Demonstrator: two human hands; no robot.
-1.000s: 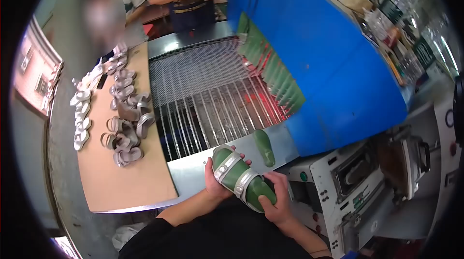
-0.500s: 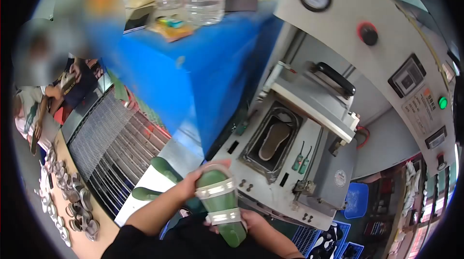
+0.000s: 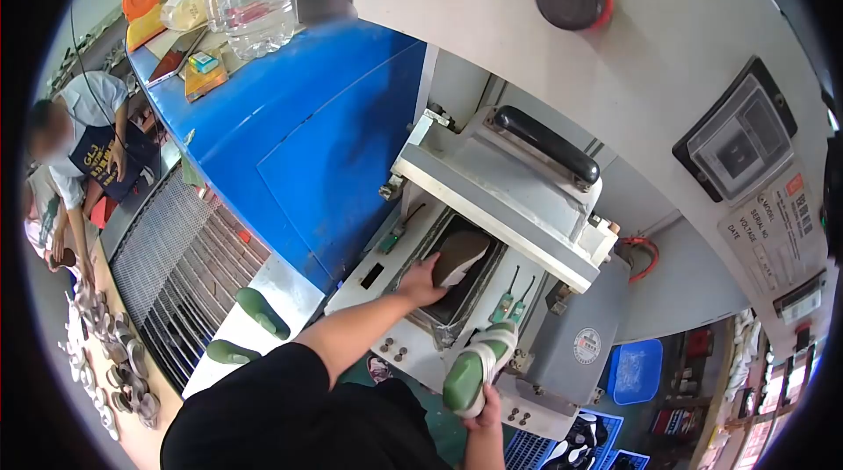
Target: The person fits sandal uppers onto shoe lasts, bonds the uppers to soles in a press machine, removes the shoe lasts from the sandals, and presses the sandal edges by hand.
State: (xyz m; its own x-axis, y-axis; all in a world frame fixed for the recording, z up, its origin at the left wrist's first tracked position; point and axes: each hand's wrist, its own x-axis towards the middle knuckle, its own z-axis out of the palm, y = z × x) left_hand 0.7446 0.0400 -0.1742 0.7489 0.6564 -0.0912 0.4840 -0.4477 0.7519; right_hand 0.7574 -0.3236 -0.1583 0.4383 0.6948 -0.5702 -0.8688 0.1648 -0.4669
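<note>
My left hand (image 3: 423,284) reaches into the open press (image 3: 439,316) and grips the near end of a brown-soled sandal (image 3: 463,251). That sandal lies sole up, slightly tilted, in the dark recessed bed; my fingers partly hide it. In my right hand (image 3: 485,410) is a sandal with pale straps on a green last (image 3: 470,373), held by its lower end in front of the press. The raised press lid (image 3: 500,207) with its black handle (image 3: 546,147) stands above my left hand.
Two green lasts (image 3: 262,312) lie on a white surface by the mesh conveyor (image 3: 180,251). Further left, sandals (image 3: 132,373) line a bench, with a person (image 3: 92,128) beyond. A blue cabinet (image 3: 299,145) carries water bottles (image 3: 255,9). A blue bin (image 3: 636,372) stands at right.
My left hand has let go of the green-lasted sandal and moved into the press onto the brown-soled sandal. My right hand has carried the green-lasted sandal to the right. The view has shifted closer.
</note>
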